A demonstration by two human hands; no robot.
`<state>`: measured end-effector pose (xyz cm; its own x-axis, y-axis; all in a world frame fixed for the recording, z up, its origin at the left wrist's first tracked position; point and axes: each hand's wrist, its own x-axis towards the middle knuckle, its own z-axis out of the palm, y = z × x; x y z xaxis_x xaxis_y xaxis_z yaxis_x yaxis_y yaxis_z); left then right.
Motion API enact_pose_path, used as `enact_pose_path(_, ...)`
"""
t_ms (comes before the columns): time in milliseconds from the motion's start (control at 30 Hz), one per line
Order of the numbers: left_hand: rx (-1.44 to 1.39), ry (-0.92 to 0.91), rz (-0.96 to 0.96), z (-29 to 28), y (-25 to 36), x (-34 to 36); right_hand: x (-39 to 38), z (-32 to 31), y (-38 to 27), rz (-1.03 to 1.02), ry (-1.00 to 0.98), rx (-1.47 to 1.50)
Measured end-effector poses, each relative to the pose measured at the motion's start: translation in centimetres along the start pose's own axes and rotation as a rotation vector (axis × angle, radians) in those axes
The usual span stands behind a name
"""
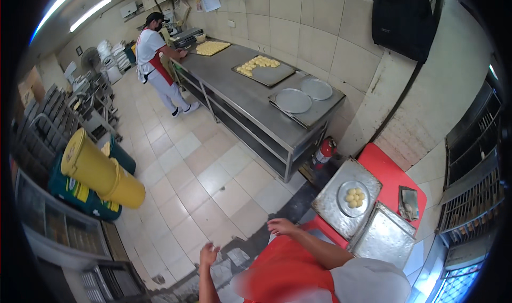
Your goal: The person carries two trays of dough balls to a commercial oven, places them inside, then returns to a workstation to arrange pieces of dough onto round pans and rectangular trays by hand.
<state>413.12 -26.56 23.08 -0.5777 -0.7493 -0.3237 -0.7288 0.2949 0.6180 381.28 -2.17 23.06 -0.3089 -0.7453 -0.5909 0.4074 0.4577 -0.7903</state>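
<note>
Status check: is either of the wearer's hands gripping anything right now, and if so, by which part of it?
Nothing that shows: the left hand and the right hand both look empty, held apart from each other.

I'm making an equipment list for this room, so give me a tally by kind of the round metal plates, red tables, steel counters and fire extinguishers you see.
Round plates: 3
Red table: 1
Steel counter: 1
Fire extinguisher: 1
Total: 6
</note>
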Motion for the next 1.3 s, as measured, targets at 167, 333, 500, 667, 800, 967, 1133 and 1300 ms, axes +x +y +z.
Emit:
enact_pose_path(167, -0.091, 0.126, 0.509, -7.6, 23.5, 20.4, 9.9, -2.1, -9.4, 0.053, 0.161, 0.414)
enact_pose_path(333, 0.100, 0.016, 1.049, -2.9, 35.2, 33.2, 21.5, -1.5, -24.9, -0.100, -0.054, 0.874)
enact_pose_path(500, 0.840, -0.421, 0.524, -4.9, 31.0, 51.9, 29.4, -9.1, -45.6, -0.560, -0.263, 0.998)
enact_pose_path(667, 0.306, -0.471, 0.454, -11.1, 30.7, 68.4, 37.8, -17.3, -61.5, -0.677, -0.033, 0.748)
enact_pose_path(800, 0.106, -0.424, 0.643, -12.8, 40.3, 79.3, 51.5, -23.2, -68.0, -0.379, 0.335, 0.496)
enact_pose_path(967, 0.035, -0.581, 0.716, -13.8, 50.8, 92.5, 69.6, -27.8, -74.8, -0.168, 0.914, -0.207)
enact_pose_path(1133, 0.069, -0.798, 0.964, -13.2, 55.0, 104.4, 79.3, -29.4, -75.1, 0.028, 1.416, -0.905)
enact_pose_path(1300, -0.142, -0.965, 0.656, -12.6, 62.4, 110.6, 75.9, -32.2, -73.8, 0.062, 1.011, -0.055)
